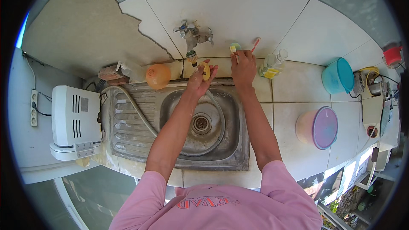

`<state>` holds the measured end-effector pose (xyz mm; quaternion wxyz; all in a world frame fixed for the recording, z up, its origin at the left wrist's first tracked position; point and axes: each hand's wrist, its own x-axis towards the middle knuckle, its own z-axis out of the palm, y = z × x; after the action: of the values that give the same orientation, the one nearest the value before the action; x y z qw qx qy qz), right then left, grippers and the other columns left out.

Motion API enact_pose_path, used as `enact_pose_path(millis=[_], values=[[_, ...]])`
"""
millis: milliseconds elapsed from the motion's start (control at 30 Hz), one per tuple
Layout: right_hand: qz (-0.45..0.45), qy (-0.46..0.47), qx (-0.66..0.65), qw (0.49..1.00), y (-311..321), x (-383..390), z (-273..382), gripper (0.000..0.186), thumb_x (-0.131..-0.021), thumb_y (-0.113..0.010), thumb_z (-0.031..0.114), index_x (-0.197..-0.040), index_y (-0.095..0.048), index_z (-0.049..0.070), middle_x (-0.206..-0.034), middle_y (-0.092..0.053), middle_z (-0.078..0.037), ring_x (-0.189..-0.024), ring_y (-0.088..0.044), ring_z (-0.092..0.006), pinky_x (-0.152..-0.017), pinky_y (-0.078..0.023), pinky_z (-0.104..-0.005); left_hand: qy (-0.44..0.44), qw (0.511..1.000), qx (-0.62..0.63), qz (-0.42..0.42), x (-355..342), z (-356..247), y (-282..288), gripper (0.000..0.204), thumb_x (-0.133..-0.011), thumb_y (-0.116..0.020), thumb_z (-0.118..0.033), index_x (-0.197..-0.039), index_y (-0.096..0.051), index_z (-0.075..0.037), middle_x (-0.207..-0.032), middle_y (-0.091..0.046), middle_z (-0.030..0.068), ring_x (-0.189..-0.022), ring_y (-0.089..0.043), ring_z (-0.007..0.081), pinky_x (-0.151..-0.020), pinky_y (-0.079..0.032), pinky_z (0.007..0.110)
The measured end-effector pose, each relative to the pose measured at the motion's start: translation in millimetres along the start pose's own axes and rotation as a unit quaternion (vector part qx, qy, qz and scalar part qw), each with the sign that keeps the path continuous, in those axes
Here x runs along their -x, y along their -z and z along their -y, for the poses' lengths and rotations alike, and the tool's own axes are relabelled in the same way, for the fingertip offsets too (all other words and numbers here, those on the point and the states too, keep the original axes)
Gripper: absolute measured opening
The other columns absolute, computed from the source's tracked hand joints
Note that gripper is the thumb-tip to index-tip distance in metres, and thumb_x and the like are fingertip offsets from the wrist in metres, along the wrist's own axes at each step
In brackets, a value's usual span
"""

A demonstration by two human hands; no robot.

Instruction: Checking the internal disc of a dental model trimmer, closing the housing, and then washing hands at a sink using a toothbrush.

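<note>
Beneath the tap [193, 44], over the far edge of the steel sink [233, 115], is my left hand [197, 82]. Its fingers curl around a round yellow thing [206, 72] that looks like a sponge. My right hand [243, 69] reaches to the tiled ledge behind the sink, fingers bent together beside a small green cup [235, 46]. A pale yellow-tipped stick [233, 49] shows at its fingertips, and a red-and-white toothbrush [256, 45] leans just beyond them. The fingers hide what they grip.
An orange round container [158, 76] stands left of the tap, and a bottle with yellow label [272, 64] right of my hand. A grey hose [136, 106] crosses the drainboard into the sink. Further right are a teal tub [338, 76] and a purple-lidded tub [319, 127]; a white appliance [76, 119] is left.
</note>
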<state>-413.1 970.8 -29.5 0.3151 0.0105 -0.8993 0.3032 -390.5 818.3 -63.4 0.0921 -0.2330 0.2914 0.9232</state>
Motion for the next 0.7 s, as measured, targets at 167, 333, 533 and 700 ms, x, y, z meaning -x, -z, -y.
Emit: enact_pose_path(millis=[167, 333, 533, 700], values=[[-0.078, 0.128, -0.111, 0.983, 27.1, -4.5, 23.6, 0.009, -0.084, -0.059, 0.006, -0.093, -0.056, 0.006, -0.084, -0.058, -0.010, -0.078, -0.057, -0.0293, -0.064, -0.046, -0.0386, 0.057, 0.993, 0.061, 0.078, -26.8, -9.7, 36.8, 0.026, -0.095, -0.037, -0.017, -0.111, -0.049, -0.001, -0.088, -0.055, 0.0081, -0.078, -0.055, 0.0174, -0.064, -0.046, 0.027], [0.228, -0.015, -0.277, 0.933, 35.0, 55.5, 42.3, 0.013, -0.092, -0.052, 0.014, -0.096, -0.056, 0.002, -0.067, -0.053, -0.013, -0.053, -0.050, -0.0259, -0.052, -0.041, -0.0320, 0.082, 0.982, 0.159, 0.060, -51.1, -1.9, 28.2, 0.030, -0.089, -0.042, -0.021, -0.103, -0.048, 0.005, -0.084, -0.053, 0.0102, -0.059, -0.048, 0.0153, -0.051, -0.039, 0.024], [0.307, -0.054, -0.374, 0.873, 27.7, 136.9, 60.2, 0.012, -0.091, -0.052, 0.012, -0.092, -0.055, 0.001, -0.066, -0.055, -0.017, -0.057, -0.053, -0.0308, -0.052, -0.041, -0.0343, 0.133, 0.915, 0.362, 0.119, -79.4, -7.1, 46.6, 0.026, -0.086, -0.046, -0.022, -0.093, -0.048, 0.004, -0.076, -0.052, 0.0086, -0.052, -0.046, 0.0137, -0.044, -0.036, 0.023], [0.285, -0.064, -0.315, 0.903, -2.3, 95.6, 31.0, 0.011, -0.090, -0.052, 0.009, -0.093, -0.055, -0.001, -0.068, -0.056, -0.016, -0.055, -0.055, -0.0272, -0.054, -0.043, -0.0325, 0.166, 0.911, 0.337, 0.173, -84.3, -1.4, 48.9, 0.035, -0.090, -0.044, -0.029, -0.096, -0.048, 0.005, -0.074, -0.051, 0.0070, -0.053, -0.044, 0.0141, -0.045, -0.034, 0.024]])
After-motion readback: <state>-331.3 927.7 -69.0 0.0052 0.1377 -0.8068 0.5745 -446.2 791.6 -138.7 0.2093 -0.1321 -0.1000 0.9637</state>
